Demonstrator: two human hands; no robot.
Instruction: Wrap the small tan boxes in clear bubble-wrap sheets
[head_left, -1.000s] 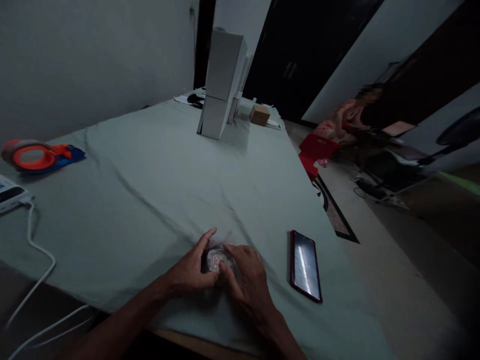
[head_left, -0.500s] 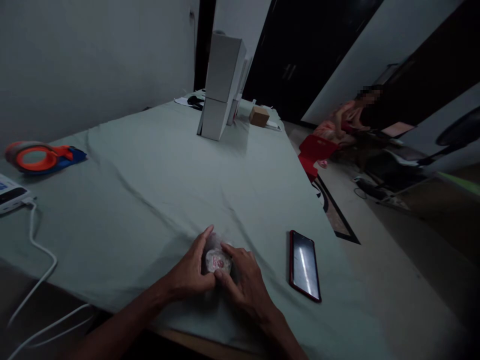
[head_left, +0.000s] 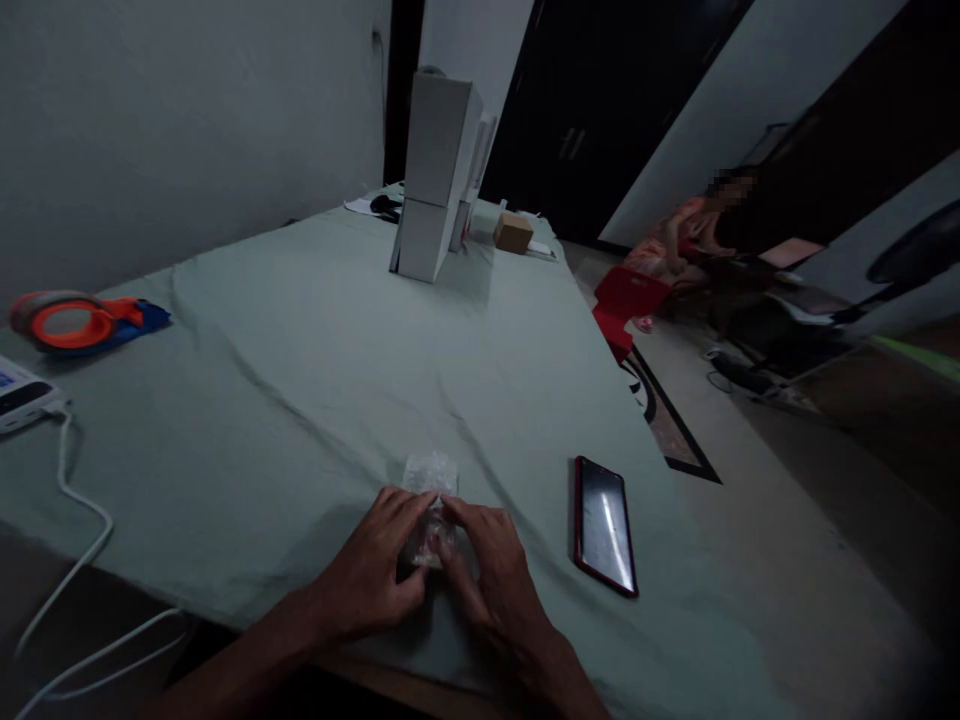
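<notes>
A small bundle in clear, crinkled plastic, perhaps bubble wrap (head_left: 431, 473), lies near the front edge of the cloth-covered table. Through the plastic a reddish mark shows, but the thing inside cannot be made out. My left hand (head_left: 379, 560) curls around the bundle's left side, thumb at the near side. From the right, my right hand (head_left: 487, 560) closes on it with fingers bent over the top. Both sets of fingertips almost meet above it and hide its middle. A flap of the plastic sticks out beyond the fingers on the far side.
A phone (head_left: 604, 525) lies right of my hands. At left are an orange and blue tape dispenser (head_left: 82, 322) and a white device (head_left: 30, 400) with a cable. Farther back stand tall white boxes (head_left: 431, 180) and a brown box (head_left: 514, 233). A person (head_left: 686, 235) sits beyond a red chair (head_left: 626, 305).
My fingertips have come together over the bundle, covering the round top with red print seen before. The plastic flap now lies spread out on the far side.
</notes>
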